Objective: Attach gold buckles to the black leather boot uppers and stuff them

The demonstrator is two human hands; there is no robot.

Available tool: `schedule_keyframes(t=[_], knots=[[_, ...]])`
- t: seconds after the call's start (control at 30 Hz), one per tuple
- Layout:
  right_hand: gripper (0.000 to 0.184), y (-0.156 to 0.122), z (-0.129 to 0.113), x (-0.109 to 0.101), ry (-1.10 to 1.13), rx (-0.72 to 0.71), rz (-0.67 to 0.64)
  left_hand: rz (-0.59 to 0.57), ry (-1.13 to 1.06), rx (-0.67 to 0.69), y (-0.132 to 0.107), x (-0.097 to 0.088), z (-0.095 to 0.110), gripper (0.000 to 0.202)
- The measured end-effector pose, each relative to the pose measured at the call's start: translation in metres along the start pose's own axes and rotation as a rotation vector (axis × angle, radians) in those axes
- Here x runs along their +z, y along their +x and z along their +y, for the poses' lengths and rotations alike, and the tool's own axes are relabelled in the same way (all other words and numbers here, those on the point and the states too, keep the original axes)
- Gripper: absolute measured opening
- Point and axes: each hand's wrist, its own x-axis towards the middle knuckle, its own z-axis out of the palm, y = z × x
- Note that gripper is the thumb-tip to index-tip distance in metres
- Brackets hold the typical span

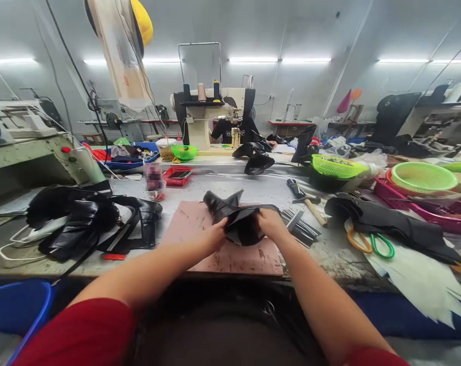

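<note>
Both my hands grip a black leather shoe upper [236,216] over a pink cutting mat [192,229] at the middle of the workbench. My left hand [217,235] pinches its left side with the fingers closed. My right hand [270,223] clasps the right side, fingers curled over the leather. The upper's pointed end sticks up and away from me.
A heap of black leather pieces [85,218] lies to the left, more black pieces [386,221] and scissors [371,244] to the right. A hammer [308,201], dark strips [301,226], green baskets [335,165], a red tray [178,176] and a sewing machine [211,114] stand beyond. A person sits behind the machine.
</note>
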Motion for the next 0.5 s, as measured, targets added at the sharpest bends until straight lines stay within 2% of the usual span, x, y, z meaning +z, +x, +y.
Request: schedule_keyframes(t=[0.1, 0.17, 0.27, 0.37, 0.5], knots=[[0.037, -0.002, -0.007, 0.014, 0.027, 0.064, 0.052, -0.028, 0.018, 0.049, -0.006, 0.006, 0.005, 0.016], [0.03, -0.008, -0.009, 0.021, 0.029, 0.086, 0.054, -0.019, 0.026, 0.065, -0.009, 0.005, 0.005, 0.017], [0.019, -0.016, -0.007, 0.026, 0.021, 0.095, 0.048, 0.015, 0.014, 0.07, -0.014, -0.002, 0.004, 0.023], [0.023, -0.017, 0.0, 0.025, 0.02, 0.116, 0.066, 0.052, -0.018, 0.055, -0.015, -0.012, 0.008, 0.032], [0.023, -0.016, 0.001, 0.025, 0.03, 0.118, 0.072, 0.074, -0.071, 0.009, -0.008, -0.017, 0.018, 0.021]])
